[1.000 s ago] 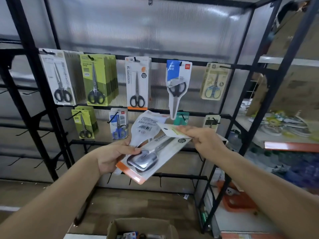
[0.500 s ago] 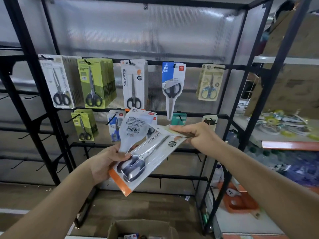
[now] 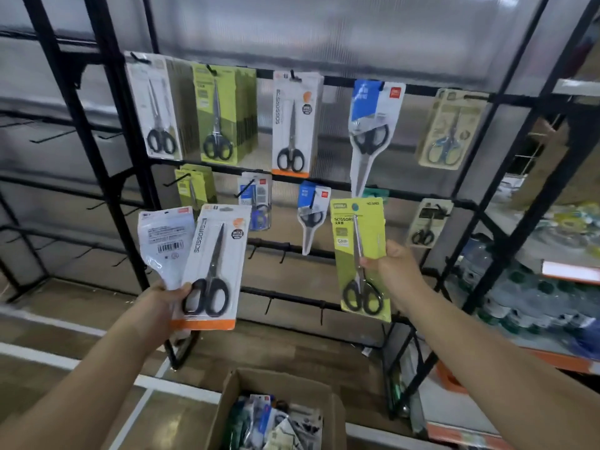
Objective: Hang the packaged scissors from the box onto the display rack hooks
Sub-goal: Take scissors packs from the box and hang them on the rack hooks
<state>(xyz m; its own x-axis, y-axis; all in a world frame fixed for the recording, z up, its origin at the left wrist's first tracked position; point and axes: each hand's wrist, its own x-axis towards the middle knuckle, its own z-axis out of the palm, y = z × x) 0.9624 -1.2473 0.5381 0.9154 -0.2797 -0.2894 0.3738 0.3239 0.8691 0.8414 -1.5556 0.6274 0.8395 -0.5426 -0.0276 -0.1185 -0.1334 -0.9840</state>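
My left hand (image 3: 164,305) grips two packs upright: a white scissors pack with an orange base (image 3: 216,254) in front and a white pack showing its barcode back (image 3: 164,241) behind it. My right hand (image 3: 394,271) pinches a green scissors pack (image 3: 354,241) by its right edge, held upright before the black display rack (image 3: 324,186). Several scissors packs hang on the rack's hooks in two rows, among them green packs (image 3: 224,115) at upper left. The cardboard box (image 3: 233,391) with more packs sits on the floor below.
Bare hooks (image 3: 282,251) stick out from the lower rack bars between my hands. A second black rack (image 3: 58,138) with bare hooks stands to the left. Shelves with goods (image 3: 552,287) are on the right. The floor is wood.
My right hand has pulled the green pack away from the left hand's stack and moved it right and upright. The left hand has tilted its two packs upright. The view has shifted down toward the box.
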